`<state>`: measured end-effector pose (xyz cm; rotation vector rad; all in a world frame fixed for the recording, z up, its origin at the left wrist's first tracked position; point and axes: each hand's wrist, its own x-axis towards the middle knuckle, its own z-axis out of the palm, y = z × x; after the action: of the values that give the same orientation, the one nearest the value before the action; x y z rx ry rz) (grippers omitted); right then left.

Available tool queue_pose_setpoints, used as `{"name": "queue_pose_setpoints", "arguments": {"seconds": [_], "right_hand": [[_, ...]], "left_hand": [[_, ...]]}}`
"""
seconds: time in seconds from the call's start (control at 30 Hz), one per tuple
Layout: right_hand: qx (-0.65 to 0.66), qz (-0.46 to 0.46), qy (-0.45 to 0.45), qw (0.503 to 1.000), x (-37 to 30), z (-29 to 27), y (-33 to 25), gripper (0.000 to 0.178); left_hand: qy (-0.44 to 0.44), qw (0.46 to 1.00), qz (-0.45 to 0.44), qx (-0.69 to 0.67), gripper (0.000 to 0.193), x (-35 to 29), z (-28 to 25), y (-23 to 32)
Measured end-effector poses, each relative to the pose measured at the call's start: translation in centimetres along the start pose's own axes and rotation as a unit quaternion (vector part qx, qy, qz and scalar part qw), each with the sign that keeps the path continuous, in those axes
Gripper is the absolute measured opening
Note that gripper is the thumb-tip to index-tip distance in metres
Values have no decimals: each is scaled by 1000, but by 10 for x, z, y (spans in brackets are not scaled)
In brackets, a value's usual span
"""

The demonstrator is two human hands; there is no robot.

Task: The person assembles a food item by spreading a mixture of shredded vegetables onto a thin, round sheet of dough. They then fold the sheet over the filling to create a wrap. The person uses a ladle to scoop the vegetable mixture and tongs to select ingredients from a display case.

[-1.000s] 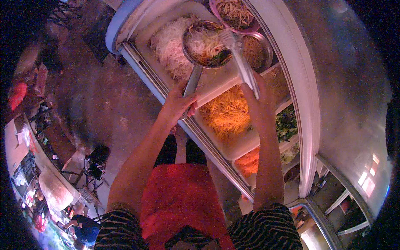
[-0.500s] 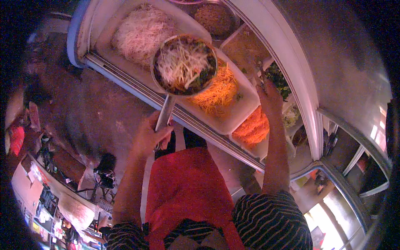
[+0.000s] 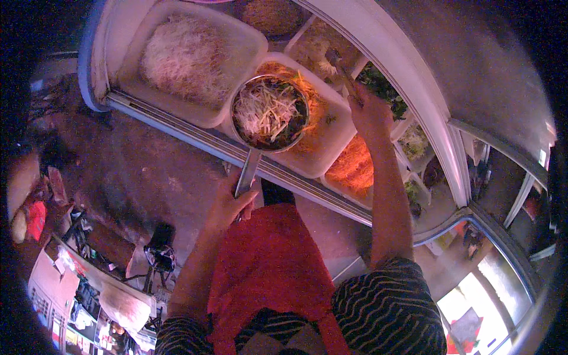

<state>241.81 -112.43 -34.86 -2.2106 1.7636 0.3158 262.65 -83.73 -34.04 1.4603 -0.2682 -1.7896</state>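
My left hand (image 3: 232, 204) is closed around the long flat handle of a metal saucepan (image 3: 253, 171), which hangs over the front rail of an open chest. Pale shreds and some dark greens (image 3: 269, 112) lie inside the pan. Reaching into the chest on the right, my right hand (image 3: 370, 112) grips what look like tongs (image 3: 340, 68). Their tips are in a tub of light brown food (image 3: 319, 44), beside a small pale clump. Beneath the pan stands a white tub (image 3: 331, 154) with yellow-orange shreds (image 3: 310, 97).
A large tub of white shreds (image 3: 183, 59) fills the chest's left end. Bright orange shreds (image 3: 352, 168) and leafy greens (image 3: 381, 86) lie near my right arm. The front rail (image 3: 183, 130) and the curved far rim (image 3: 408, 47) bound the chest. A dark stand (image 3: 160, 248) is at lower left.
The saucepan has come lower and slightly toward me, uncovering more of the white shreds' tub. My right hand has shifted left and away, moving the tongs into the light brown food.
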Motion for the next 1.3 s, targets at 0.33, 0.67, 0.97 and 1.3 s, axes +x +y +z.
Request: {"name": "queue_pose_setpoints", "arguments": {"seconds": [0.33, 0.67, 0.97, 1.3], "right_hand": [[130, -29, 104, 986, -23, 22, 16, 37], [221, -156, 159, 950, -152, -13, -28, 40], [282, 52, 103, 952, -245, -16, -19, 48], [313, 105, 120, 936, -298, 9, 47, 54]], "left_hand": [[-10, 999, 26, -22, 25, 16, -4, -7], [-43, 998, 42, -8, 24, 31, -23, -15], [-139, 989, -7, 51, 25, 3, -7, -7], [-100, 990, 1, 95, 22, -10, 35, -26]]}}
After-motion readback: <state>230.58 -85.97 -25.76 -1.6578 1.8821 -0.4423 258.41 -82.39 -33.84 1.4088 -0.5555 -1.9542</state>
